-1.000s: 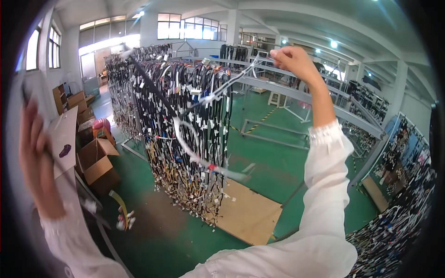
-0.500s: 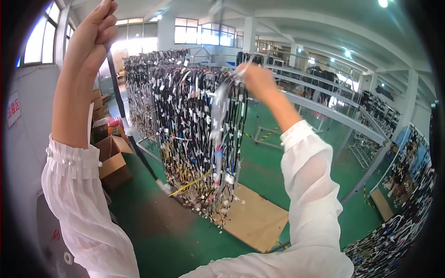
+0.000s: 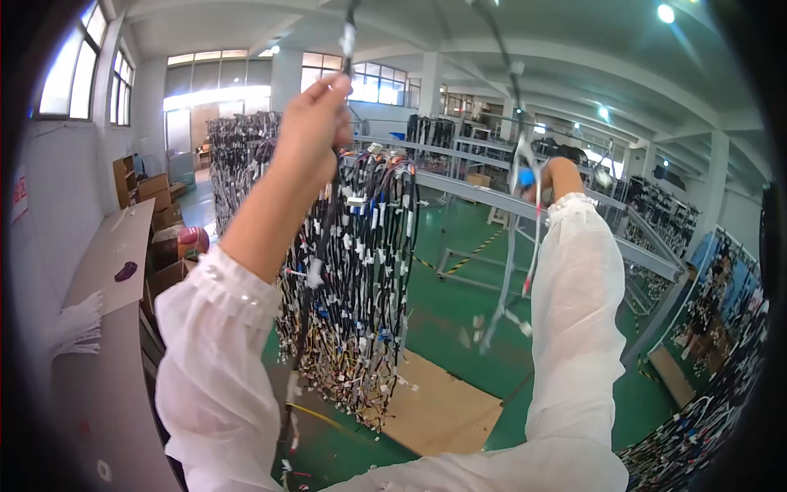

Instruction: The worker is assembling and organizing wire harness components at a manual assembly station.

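Observation:
My left hand (image 3: 311, 135) is raised near the middle, its fingers closed round a black cable harness (image 3: 348, 45). The black length runs up out of view above the fist and hangs down past my left forearm, with white connectors along it. Farther right, my right hand (image 3: 561, 176) is bent at the wrist and closed on thin harness branches (image 3: 510, 262). A blue connector (image 3: 525, 176) shows beside its fingers, and grey, white and red wires dangle below, partly blurred. Behind my left hand, many similar wire harnesses (image 3: 361, 254) hang in a dense row.
A metal rack rail (image 3: 484, 195) crosses behind my right hand. Flat brown board (image 3: 443, 406) lies on the green floor under the hanging harnesses. A table (image 3: 98, 369) with white strips (image 3: 78, 324) stands at left, beside cartons (image 3: 154, 189). More harnesses (image 3: 697, 435) fill the lower right.
My left hand has come right and down from the upper left with the black cable. My right hand has moved right, away from the hanging row, carrying wire branches with it.

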A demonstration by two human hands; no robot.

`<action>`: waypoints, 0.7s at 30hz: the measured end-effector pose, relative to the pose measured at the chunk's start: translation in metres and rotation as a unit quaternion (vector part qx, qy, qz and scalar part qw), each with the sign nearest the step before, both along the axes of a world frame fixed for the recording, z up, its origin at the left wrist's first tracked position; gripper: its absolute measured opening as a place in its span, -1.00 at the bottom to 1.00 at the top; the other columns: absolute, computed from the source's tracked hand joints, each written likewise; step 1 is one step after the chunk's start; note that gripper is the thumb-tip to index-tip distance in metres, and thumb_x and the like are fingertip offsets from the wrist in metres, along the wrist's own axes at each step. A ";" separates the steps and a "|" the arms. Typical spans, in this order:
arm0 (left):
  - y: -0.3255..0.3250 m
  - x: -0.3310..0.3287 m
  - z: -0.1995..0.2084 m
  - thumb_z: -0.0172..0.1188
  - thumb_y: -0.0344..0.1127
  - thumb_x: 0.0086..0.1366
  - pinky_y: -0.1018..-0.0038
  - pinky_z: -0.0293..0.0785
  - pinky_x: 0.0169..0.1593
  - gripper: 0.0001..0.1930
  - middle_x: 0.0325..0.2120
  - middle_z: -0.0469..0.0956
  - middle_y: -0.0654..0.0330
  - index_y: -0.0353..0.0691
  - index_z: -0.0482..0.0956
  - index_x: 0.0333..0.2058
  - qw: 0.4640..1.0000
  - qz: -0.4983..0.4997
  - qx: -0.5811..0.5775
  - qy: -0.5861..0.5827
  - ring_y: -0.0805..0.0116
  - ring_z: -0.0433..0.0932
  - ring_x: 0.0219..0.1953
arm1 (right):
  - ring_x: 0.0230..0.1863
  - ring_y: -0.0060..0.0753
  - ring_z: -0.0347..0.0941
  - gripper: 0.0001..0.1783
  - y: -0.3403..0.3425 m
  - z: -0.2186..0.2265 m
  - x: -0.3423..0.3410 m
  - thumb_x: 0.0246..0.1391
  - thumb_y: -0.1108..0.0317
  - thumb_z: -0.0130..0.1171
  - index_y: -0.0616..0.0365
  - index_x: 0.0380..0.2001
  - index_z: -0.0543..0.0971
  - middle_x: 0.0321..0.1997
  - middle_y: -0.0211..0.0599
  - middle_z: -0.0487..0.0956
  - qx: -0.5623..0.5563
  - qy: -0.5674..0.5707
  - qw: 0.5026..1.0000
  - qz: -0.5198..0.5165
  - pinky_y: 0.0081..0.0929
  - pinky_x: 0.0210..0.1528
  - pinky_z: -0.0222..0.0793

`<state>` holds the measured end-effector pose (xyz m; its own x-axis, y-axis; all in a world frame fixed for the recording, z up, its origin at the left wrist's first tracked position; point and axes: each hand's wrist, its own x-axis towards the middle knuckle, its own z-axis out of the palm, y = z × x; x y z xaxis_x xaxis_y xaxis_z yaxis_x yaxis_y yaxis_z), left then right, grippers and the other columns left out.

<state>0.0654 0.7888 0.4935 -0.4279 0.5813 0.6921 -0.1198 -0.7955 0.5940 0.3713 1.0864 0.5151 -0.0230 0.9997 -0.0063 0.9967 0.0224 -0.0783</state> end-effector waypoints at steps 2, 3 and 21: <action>0.038 0.023 -0.014 0.15 -0.35 0.34 0.65 0.13 -0.58 -0.72 -0.43 0.40 0.35 -0.36 0.44 -0.03 0.999 -0.045 0.001 0.016 0.62 0.22 -0.58 | -0.01 -0.19 0.56 -0.38 0.003 0.014 0.060 -0.26 0.01 0.54 0.13 -0.13 0.65 -0.05 -0.16 0.64 -0.086 -0.058 0.995 -0.013 -0.16 0.01 0.43; 0.056 0.028 -0.017 0.15 -0.35 0.35 0.65 0.13 -0.57 -0.71 -0.43 0.40 0.35 -0.36 0.43 -0.02 0.998 -0.060 -0.003 0.008 0.62 0.23 -0.58 | -0.04 -0.20 0.57 -0.43 0.002 0.019 0.080 -0.21 0.07 0.52 0.15 -0.12 0.65 -0.11 -0.14 0.65 0.000 -0.125 0.992 -0.007 -0.16 -0.03 0.44; 0.211 0.047 -0.136 0.11 -0.33 0.37 0.67 0.17 -0.57 -0.75 -0.45 0.41 0.40 -0.20 0.47 -0.01 0.972 0.092 -0.094 0.192 0.68 0.25 -0.58 | -0.32 -0.06 0.57 -0.65 -0.141 -0.038 0.097 -0.05 0.53 0.17 0.03 -0.14 0.67 -0.31 -0.08 0.65 0.446 -0.040 0.846 0.290 -0.26 -0.19 0.49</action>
<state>0.1126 1.0000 0.3573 -0.2675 0.6514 0.7100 0.2740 -0.6550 0.7042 0.4680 0.9452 0.4770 -0.5462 0.4279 0.7201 0.7991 0.5241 0.2946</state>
